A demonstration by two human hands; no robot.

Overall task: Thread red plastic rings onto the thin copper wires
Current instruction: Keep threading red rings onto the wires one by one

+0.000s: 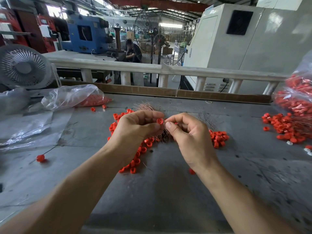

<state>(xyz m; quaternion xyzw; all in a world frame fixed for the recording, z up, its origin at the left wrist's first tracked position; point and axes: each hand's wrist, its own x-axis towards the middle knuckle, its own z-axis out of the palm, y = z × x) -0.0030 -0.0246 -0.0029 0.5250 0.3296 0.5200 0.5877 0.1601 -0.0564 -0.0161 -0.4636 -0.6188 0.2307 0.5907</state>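
Left hand: my left hand [138,127] pinches a red ring [159,121] between thumb and fingertips.
Right hand: my right hand [187,132] is curled, pinching at a wire too thin to see, just beside the ring.
Wires: copper wires [145,107] bunched on the table [160,191] behind my hands.
Loose rings: pile of rings [136,159] under my wrists.

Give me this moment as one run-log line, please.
step: threading | left hand: pinches ring | right hand: pinches, wire not discernible | loose rings, wires on table
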